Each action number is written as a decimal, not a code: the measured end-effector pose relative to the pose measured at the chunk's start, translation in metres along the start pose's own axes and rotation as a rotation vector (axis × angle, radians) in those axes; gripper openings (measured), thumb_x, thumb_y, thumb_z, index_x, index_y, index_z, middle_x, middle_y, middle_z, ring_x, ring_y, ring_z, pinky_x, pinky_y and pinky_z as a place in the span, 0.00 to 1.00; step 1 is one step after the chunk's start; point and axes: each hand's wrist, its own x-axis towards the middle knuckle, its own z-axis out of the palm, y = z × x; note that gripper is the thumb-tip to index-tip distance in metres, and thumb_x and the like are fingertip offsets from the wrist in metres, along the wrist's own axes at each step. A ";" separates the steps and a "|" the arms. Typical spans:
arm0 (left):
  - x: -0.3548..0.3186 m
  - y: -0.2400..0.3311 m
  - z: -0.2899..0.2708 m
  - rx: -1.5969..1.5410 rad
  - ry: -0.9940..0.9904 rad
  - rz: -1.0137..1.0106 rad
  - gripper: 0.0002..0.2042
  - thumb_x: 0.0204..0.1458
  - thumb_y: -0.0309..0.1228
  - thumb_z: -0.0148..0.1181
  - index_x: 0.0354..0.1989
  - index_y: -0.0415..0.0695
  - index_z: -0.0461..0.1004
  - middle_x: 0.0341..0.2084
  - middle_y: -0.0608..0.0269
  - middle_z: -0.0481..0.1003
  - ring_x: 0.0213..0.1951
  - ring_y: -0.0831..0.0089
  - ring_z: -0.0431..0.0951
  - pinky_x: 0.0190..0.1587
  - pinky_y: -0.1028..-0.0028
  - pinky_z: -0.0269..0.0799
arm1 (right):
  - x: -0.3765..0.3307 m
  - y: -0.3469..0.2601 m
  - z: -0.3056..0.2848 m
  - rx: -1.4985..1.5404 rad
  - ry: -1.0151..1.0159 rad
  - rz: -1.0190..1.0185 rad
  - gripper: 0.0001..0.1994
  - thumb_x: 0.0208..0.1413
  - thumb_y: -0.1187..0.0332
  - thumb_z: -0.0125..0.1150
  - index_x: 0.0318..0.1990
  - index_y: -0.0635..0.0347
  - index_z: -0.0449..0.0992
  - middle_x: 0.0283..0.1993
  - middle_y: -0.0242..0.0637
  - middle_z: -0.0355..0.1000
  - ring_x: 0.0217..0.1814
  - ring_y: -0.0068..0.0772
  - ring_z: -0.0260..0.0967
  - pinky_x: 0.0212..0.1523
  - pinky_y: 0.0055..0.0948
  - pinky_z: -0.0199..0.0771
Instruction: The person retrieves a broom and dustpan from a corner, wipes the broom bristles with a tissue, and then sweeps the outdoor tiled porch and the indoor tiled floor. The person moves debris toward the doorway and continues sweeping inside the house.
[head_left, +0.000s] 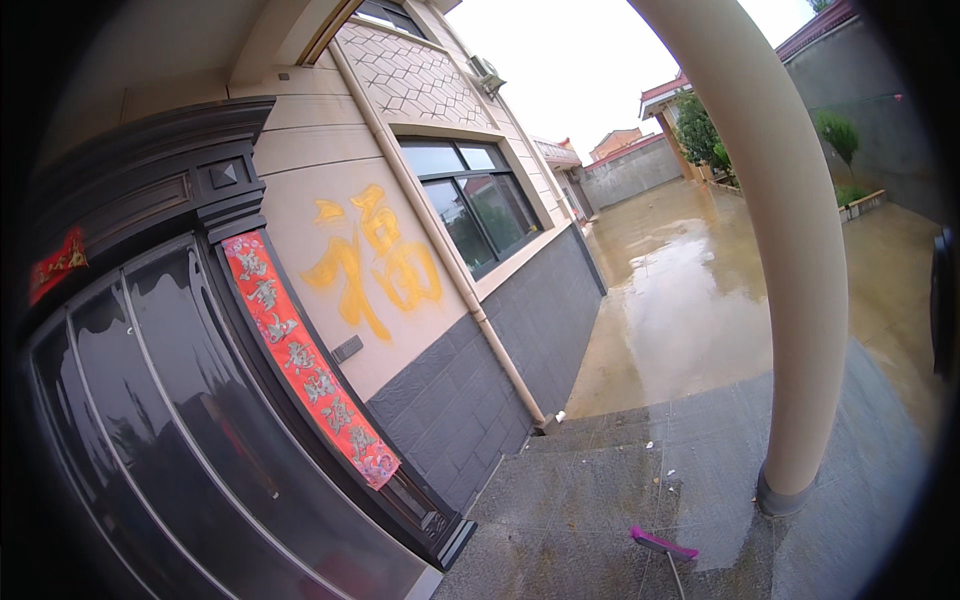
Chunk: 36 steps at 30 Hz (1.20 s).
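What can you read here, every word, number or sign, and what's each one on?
I won't copy wording, but writing shows here:
Red vertical banner beside the dark door: a column of greyish characters.
Beige wall: one large gold character.
Red paper above the door: characters, unclear near the dim edge.
Small grey plaque on the wall: too small to read any marks.
Purple broom: no writing shows.

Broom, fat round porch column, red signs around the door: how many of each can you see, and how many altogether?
Purple-headed broom: 1
Fat round column: 1
Red signs: 2 (long sign, short sign)
Total: 4
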 end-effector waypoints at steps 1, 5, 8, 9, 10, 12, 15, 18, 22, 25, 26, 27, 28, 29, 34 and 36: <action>0.000 -0.006 0.007 -0.011 -0.015 0.002 0.11 0.49 0.34 0.57 0.36 0.40 0.74 0.25 0.64 0.75 0.28 0.79 0.74 0.31 0.77 0.69 | -0.007 0.009 0.002 0.001 0.016 0.008 0.26 0.49 0.69 0.48 0.58 0.61 0.57 0.52 0.57 0.62 0.55 0.53 0.58 0.54 0.40 0.58; -0.004 -0.050 0.037 -0.017 -0.110 -0.027 0.11 0.49 0.34 0.57 0.36 0.39 0.74 0.25 0.64 0.75 0.28 0.79 0.74 0.31 0.77 0.69 | -0.042 0.033 0.004 0.018 0.125 0.103 0.28 0.50 0.66 0.51 0.59 0.63 0.55 0.52 0.58 0.62 0.55 0.57 0.59 0.53 0.43 0.61; -0.020 -0.111 0.056 -0.011 -0.176 -0.067 0.11 0.49 0.34 0.57 0.36 0.39 0.74 0.25 0.64 0.75 0.28 0.79 0.74 0.32 0.77 0.70 | -0.040 0.050 0.005 0.282 0.243 0.349 0.27 0.48 0.72 0.50 0.59 0.52 0.57 0.23 0.42 0.68 0.15 0.32 0.65 0.17 0.32 0.67; -0.028 -0.129 0.059 0.012 -0.197 -0.059 0.11 0.49 0.34 0.57 0.36 0.39 0.74 0.25 0.64 0.75 0.28 0.79 0.74 0.32 0.77 0.70 | -0.053 0.037 -0.009 0.339 0.248 0.430 0.27 0.48 0.71 0.48 0.59 0.52 0.57 0.27 0.47 0.70 0.18 0.34 0.67 0.20 0.33 0.68; -0.043 -0.142 0.057 0.038 -0.210 -0.052 0.11 0.49 0.34 0.57 0.36 0.39 0.74 0.25 0.64 0.75 0.28 0.79 0.74 0.32 0.77 0.70 | -0.059 0.052 -0.011 0.399 0.272 0.428 0.27 0.50 0.69 0.48 0.60 0.52 0.55 0.26 0.45 0.69 0.16 0.35 0.64 0.17 0.35 0.66; -0.049 -0.177 0.069 0.065 -0.307 -0.078 0.11 0.49 0.34 0.57 0.36 0.39 0.74 0.25 0.64 0.75 0.28 0.78 0.74 0.32 0.77 0.70 | -0.069 0.082 -0.012 0.581 0.317 0.560 0.28 0.53 0.73 0.46 0.62 0.44 0.50 0.18 0.33 0.59 0.13 0.24 0.54 0.12 0.28 0.58; -0.047 -0.210 0.083 -0.002 -0.388 -0.134 0.11 0.48 0.34 0.58 0.35 0.40 0.75 0.25 0.63 0.76 0.29 0.78 0.74 0.32 0.76 0.70 | -0.074 0.127 -0.015 0.567 0.380 0.733 0.28 0.54 0.73 0.45 0.63 0.43 0.48 0.18 0.33 0.58 0.13 0.24 0.55 0.11 0.26 0.58; -0.051 -0.214 0.084 -0.095 -0.405 -0.155 0.11 0.47 0.35 0.59 0.35 0.41 0.76 0.25 0.62 0.76 0.29 0.77 0.75 0.33 0.76 0.71 | -0.070 0.158 -0.019 0.621 0.371 0.804 0.28 0.53 0.74 0.44 0.62 0.48 0.45 0.17 0.35 0.58 0.12 0.25 0.54 0.10 0.27 0.58; -0.067 -0.216 0.083 -0.117 -0.413 -0.208 0.11 0.47 0.35 0.58 0.35 0.41 0.75 0.23 0.63 0.75 0.27 0.78 0.74 0.31 0.76 0.69 | -0.020 0.213 0.007 0.884 0.316 0.678 0.28 0.52 0.77 0.43 0.59 0.55 0.42 0.15 0.36 0.57 0.11 0.27 0.55 0.08 0.28 0.57; -0.066 -0.220 0.086 -0.074 -0.413 -0.239 0.11 0.48 0.34 0.58 0.35 0.40 0.75 0.22 0.64 0.74 0.25 0.79 0.73 0.29 0.76 0.68 | 0.008 0.057 -0.014 0.883 0.283 0.769 0.26 0.51 0.79 0.42 0.57 0.57 0.42 0.15 0.37 0.57 0.10 0.29 0.55 0.08 0.29 0.57; -0.063 -0.212 0.086 -0.062 -0.427 -0.233 0.11 0.48 0.34 0.58 0.35 0.40 0.75 0.22 0.64 0.74 0.25 0.79 0.72 0.29 0.77 0.68 | 0.019 0.055 -0.007 0.939 0.213 0.729 0.28 0.50 0.79 0.41 0.59 0.57 0.40 0.15 0.37 0.57 0.10 0.29 0.54 0.08 0.29 0.57; -0.060 -0.207 0.087 -0.053 -0.435 -0.233 0.11 0.48 0.34 0.58 0.35 0.40 0.75 0.21 0.64 0.74 0.24 0.79 0.72 0.28 0.77 0.68 | 0.034 0.054 0.003 0.988 0.132 0.688 0.30 0.50 0.79 0.41 0.60 0.56 0.37 0.14 0.37 0.56 0.10 0.29 0.54 0.08 0.29 0.57; -0.059 -0.203 0.087 -0.052 -0.439 -0.235 0.11 0.48 0.34 0.58 0.34 0.40 0.75 0.21 0.65 0.73 0.24 0.79 0.72 0.28 0.77 0.67 | 0.057 0.058 0.019 0.877 0.050 0.614 0.31 0.50 0.79 0.42 0.60 0.55 0.37 0.15 0.37 0.56 0.10 0.29 0.54 0.08 0.29 0.57; -0.061 -0.203 0.086 -0.050 -0.432 -0.244 0.11 0.48 0.34 0.58 0.34 0.40 0.75 0.21 0.65 0.73 0.23 0.79 0.71 0.27 0.77 0.67 | 0.073 0.043 0.026 0.891 0.025 0.598 0.32 0.50 0.79 0.42 0.61 0.54 0.36 0.15 0.36 0.56 0.11 0.27 0.54 0.08 0.28 0.57; -0.063 -0.173 0.094 -0.030 -0.371 -0.222 0.11 0.48 0.34 0.57 0.34 0.40 0.74 0.19 0.66 0.72 0.21 0.80 0.69 0.25 0.77 0.65 | 0.130 -0.008 0.000 1.195 0.000 0.543 0.36 0.50 0.78 0.44 0.64 0.47 0.33 0.18 0.32 0.57 0.13 0.20 0.53 0.10 0.21 0.54; -0.065 -0.150 0.097 -0.014 -0.320 -0.211 0.11 0.48 0.34 0.57 0.34 0.40 0.74 0.18 0.67 0.71 0.20 0.80 0.69 0.24 0.78 0.65 | 0.136 0.001 -0.022 0.966 -0.090 0.456 0.37 0.50 0.78 0.45 0.65 0.46 0.34 0.19 0.31 0.57 0.14 0.19 0.52 0.11 0.20 0.54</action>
